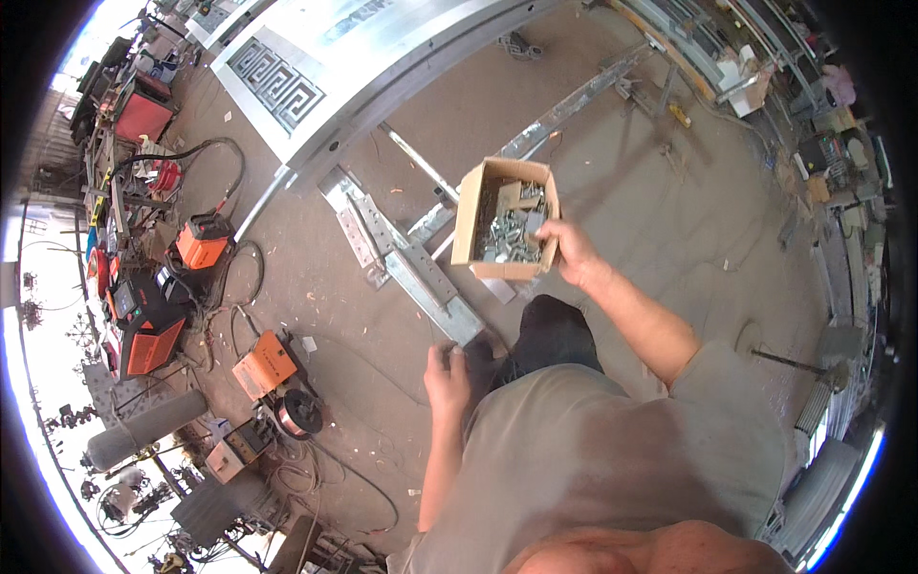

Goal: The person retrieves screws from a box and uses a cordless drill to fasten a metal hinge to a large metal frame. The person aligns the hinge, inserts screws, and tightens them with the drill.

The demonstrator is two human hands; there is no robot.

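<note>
While the right hand (pixel 572 251) grips a cardboard box (pixel 470 222) of metal fittings (pixel 509 234), the left hand (pixel 447 375) hangs near, seemingly loosely curled and holding nothing, above the floor (pixel 660 191).

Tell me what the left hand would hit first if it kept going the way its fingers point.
The left hand points up-picture toward the galvanised steel bracket lying on the floor. Its near end seems to come first, though depth is unclear.

Beige short-sleeved shirt, dark trousers, bare forearms, no gloves on either grip
</note>
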